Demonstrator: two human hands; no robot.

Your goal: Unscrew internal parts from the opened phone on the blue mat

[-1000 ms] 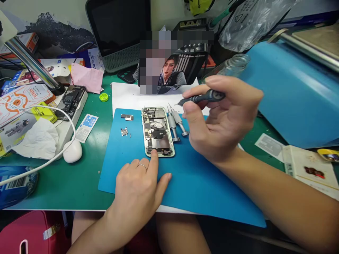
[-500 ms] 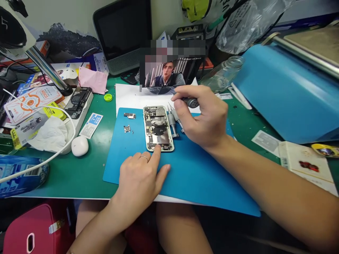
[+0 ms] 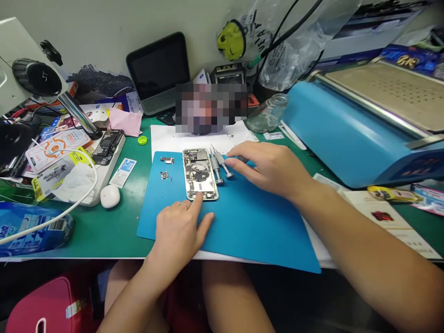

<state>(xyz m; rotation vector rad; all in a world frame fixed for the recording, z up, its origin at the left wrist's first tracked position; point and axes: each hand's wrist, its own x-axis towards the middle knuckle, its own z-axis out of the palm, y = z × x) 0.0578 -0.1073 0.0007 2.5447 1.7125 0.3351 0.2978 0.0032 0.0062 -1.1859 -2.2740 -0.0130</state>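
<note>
An opened smartphone lies on a blue mat, its inner parts and battery exposed. My left hand rests in front of it, index fingertip on the phone's lower edge, thumb spread, holding nothing. To the right of the phone, my right hand hovers low with a screwdriver between thumb and fingers; only part of its dark handle shows. Beside the phone lie two grey screwdrivers. Left of it are a small metal bracket, another small metal part and a tiny piece.
White paper lies under the mat. A glass jar and a blue machine stand at the right. On the left are a white earbud case, a power strip with a phone part on it, and a white cable.
My right hand has come down toward the mat, lowering the dark-handled screwdriver near the two grey ones. My left fingertip stays on the phone. The camera view has shifted.
</note>
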